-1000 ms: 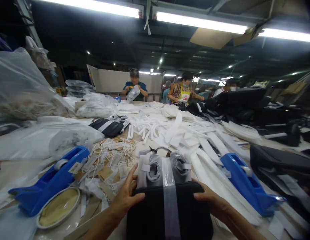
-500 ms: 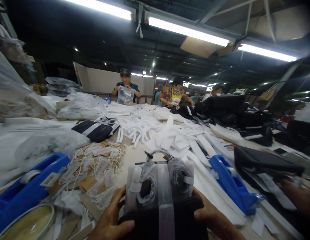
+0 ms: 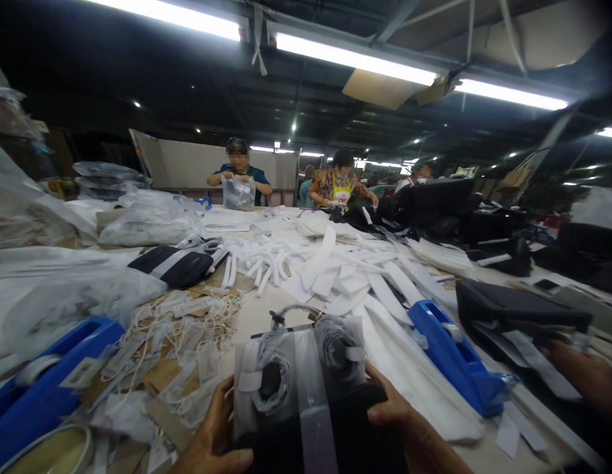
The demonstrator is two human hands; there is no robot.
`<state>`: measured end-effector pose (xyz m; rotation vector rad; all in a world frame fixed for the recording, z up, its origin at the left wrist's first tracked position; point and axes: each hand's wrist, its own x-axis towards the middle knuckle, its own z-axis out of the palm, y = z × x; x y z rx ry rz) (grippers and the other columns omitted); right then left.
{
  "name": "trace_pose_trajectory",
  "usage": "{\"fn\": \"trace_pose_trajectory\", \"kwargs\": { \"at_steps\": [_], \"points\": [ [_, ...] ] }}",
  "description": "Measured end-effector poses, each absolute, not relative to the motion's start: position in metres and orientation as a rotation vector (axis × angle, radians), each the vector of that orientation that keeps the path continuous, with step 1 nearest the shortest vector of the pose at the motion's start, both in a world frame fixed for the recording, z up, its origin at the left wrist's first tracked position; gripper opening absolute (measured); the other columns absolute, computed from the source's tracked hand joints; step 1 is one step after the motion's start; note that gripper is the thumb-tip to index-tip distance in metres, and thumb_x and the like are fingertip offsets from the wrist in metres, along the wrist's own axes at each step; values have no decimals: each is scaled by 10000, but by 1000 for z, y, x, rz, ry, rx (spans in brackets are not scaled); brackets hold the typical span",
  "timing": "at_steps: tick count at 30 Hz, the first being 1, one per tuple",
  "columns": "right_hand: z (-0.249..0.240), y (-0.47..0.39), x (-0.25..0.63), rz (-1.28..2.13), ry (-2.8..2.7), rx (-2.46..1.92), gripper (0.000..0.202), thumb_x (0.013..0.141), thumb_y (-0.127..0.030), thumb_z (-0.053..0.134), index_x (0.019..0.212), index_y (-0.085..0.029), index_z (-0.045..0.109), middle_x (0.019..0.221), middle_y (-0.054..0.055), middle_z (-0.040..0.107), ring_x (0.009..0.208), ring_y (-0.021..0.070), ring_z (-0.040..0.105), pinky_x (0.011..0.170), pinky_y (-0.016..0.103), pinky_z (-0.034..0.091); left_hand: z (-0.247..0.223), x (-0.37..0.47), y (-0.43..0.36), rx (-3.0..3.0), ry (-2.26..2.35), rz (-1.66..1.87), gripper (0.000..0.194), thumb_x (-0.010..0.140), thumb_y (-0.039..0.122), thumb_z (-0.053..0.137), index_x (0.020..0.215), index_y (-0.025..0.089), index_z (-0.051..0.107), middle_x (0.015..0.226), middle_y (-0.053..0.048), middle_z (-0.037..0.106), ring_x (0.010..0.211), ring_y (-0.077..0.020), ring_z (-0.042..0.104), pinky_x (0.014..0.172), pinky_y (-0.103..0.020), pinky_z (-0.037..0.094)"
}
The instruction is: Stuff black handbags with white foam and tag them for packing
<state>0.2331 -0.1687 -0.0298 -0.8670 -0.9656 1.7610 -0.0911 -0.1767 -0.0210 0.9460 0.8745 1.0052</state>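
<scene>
Between my two hands is a black bag (image 3: 355,421), held upright at the near edge of the table. Clear film wraps its coiled straps or cords (image 3: 272,382), and a strip of clear tape runs down its middle. My left hand (image 3: 214,434) grips its left side, thumb on the front. On the right side my right hand (image 3: 397,415) grips it the same way. The bag's lower part is cut off by the frame's bottom edge. A blue tape dispenser (image 3: 457,362) stands to the right, another blue tape dispenser (image 3: 49,368) to the left.
White foam strips (image 3: 345,276) cover the middle. Tags with strings (image 3: 187,342) are heaped left, near a black bag (image 3: 172,263). A co-worker's hand (image 3: 582,375) touches another black bag (image 3: 523,309) at right. Co-workers (image 3: 241,174) sit across the table; a tape roll (image 3: 54,451) lies near left.
The view has shifted slightly, so most things sit a little further left. Across the table, the co-worker at left has lowered the clear bag a little. My hands keep their hold.
</scene>
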Motion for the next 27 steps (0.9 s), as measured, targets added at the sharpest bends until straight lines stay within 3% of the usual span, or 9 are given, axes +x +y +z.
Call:
{"fn": "trace_pose_trajectory", "kwargs": {
  "at_steps": [3, 5, 8, 11, 14, 19, 23, 27],
  "points": [
    [-34, -166, 228, 1783, -965, -893, 951, 532, -371, 772, 1393, -241, 390, 1098, 81, 680, 958, 325, 650, 875, 467, 481, -7, -115, -151, 1124, 1091, 878, 587, 635, 598, 716, 1123, 302, 580, 1145, -74, 642, 1090, -330, 582, 972, -471, 416],
    [-35, -164, 225, 1835, -981, -896, 938, 537, -388, 767, 1388, -246, 399, 1094, 79, 680, 959, 325, 650, 879, 473, 477, 13, -127, -120, 1292, 1281, 881, 472, 711, 611, 648, 1043, 276, 638, 992, -68, 686, 1045, -309, 590, 968, -433, 413],
    [-37, -157, 225, 1874, -996, -920, 948, 530, -404, 772, 1386, -245, 399, 1093, 79, 677, 986, 335, 640, 891, 478, 468, 44, -123, -66, 1538, 1277, 904, 485, 750, 616, 598, 1040, 233, 663, 1056, -71, 679, 1080, -282, 560, 928, -355, 427],
    [-38, -151, 228, 1894, -1036, -924, 988, 488, -393, 795, 1382, -240, 404, 1098, 82, 675, 1021, 354, 624, 900, 481, 463, 60, -92, -16, 1675, 1185, 616, 562, 738, 669, 556, 943, 164, 692, 937, -87, 702, 931, -254, 600, 833, -322, 439],
    [-36, -150, 231, 1930, -1049, -945, 968, 519, -371, 786, 1392, -239, 389, 1106, 85, 671, 1024, 351, 625, 886, 478, 471, 55, -49, 21, 1689, 1112, 262, 618, 724, 681, 564, 983, 136, 696, 759, -72, 704, 769, -229, 610, 753, -318, 427],
    [-34, -151, 231, 1951, -982, -912, 934, 541, -308, 773, 1388, -264, 382, 1097, 63, 678, 1015, 329, 635, 872, 443, 486, 31, -4, 54, 1711, 1023, -67, 512, 619, 646, 691, 618, 134, 712, 481, -67, 615, 568, -226, 583, 648, -326, 426],
    [-41, -149, 231, 1955, -950, -887, 911, 534, -270, 769, 1370, -269, 406, 1108, 57, 675, 1030, 325, 631, 886, 429, 483, 31, -2, 57, 1666, 1034, -194, 479, 589, 625, 718, 559, 147, 704, 464, -66, 601, 540, -230, 577, 631, -339, 431],
    [-46, -149, 231, 1942, -954, -900, 953, 520, -324, 780, 1386, -278, 386, 1140, 70, 661, 1051, 352, 616, 880, 463, 482, 33, -4, 57, 1664, 1012, -282, 511, 664, 651, 637, 633, 149, 726, 509, -73, 618, 588, -239, 591, 661, -357, 441]
  ]
}}
